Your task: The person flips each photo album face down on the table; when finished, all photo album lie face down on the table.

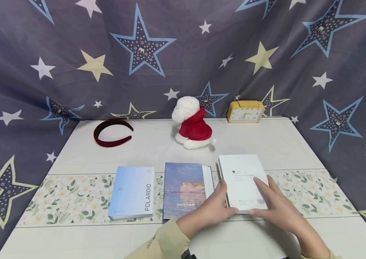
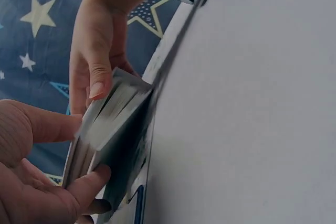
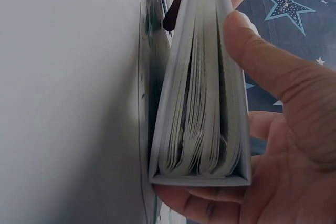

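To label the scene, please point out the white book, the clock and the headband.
White book (image 1: 243, 189), head view: middle of its upper cover.
Clock (image 1: 246, 114), head view: its dial.
Headband (image 1: 97, 133), head view: its left curve.

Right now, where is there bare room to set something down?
Free: between the headband and plush toy; the floral strip left of the blue book; between the clock and white book. Crowded: right of the photo album, where left grip and right grip hold the white book.

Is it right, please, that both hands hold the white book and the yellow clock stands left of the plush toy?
Not quite: the head view shows the yellow clock to the right of the plush toy; the left hand and right hand hold the white book.
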`<state>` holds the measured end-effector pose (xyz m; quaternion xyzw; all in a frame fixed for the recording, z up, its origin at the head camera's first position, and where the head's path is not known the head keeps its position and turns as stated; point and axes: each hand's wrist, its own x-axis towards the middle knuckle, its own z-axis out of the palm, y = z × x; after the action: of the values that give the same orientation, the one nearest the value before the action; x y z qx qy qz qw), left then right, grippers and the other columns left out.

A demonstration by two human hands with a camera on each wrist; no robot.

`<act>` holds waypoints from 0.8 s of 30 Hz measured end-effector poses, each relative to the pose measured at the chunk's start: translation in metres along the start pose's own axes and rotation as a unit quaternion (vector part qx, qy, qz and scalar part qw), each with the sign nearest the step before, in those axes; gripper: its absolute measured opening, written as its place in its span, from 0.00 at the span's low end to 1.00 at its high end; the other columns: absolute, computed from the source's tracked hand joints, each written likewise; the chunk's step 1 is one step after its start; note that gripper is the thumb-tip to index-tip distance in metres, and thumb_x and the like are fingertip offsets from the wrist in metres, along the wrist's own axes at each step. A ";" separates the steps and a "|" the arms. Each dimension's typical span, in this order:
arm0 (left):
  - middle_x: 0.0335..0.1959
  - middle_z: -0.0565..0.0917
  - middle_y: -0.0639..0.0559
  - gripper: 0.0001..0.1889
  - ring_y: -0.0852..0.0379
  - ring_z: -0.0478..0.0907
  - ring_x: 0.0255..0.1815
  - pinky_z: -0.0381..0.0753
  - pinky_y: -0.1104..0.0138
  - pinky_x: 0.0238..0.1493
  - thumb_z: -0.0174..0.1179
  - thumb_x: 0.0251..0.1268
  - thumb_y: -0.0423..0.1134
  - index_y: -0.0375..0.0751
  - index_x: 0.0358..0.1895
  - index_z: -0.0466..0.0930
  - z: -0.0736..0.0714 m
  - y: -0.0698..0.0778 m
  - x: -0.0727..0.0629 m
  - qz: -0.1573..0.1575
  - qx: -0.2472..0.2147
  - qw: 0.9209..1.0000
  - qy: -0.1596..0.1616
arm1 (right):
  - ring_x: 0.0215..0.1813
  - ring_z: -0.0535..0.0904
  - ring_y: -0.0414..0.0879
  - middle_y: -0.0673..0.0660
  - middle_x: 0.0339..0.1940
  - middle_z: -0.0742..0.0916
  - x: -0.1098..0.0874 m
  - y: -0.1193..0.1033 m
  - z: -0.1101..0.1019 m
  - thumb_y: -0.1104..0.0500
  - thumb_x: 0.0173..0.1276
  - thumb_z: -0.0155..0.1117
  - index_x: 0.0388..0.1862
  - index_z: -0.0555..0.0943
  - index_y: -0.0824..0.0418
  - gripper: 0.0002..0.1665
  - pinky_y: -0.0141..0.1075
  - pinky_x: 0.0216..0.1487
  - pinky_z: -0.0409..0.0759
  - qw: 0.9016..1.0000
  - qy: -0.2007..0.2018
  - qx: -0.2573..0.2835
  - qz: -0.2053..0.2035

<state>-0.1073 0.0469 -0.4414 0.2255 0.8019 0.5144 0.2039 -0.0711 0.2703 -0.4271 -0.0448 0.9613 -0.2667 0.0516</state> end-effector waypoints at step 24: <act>0.76 0.47 0.28 0.39 0.40 0.54 0.74 0.62 0.58 0.69 0.58 0.67 0.34 0.26 0.75 0.47 0.021 0.003 -0.009 0.001 0.166 0.986 -0.003 | 0.62 0.66 0.79 0.75 0.73 0.59 -0.002 0.006 0.002 0.30 0.42 0.75 0.75 0.63 0.59 0.66 0.69 0.50 0.69 0.998 0.024 -0.050 -0.009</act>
<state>-0.0882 0.0585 -0.4462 0.2587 0.8753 0.3735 0.1657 -0.0691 0.2747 -0.4321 -0.0499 0.9740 -0.2198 0.0241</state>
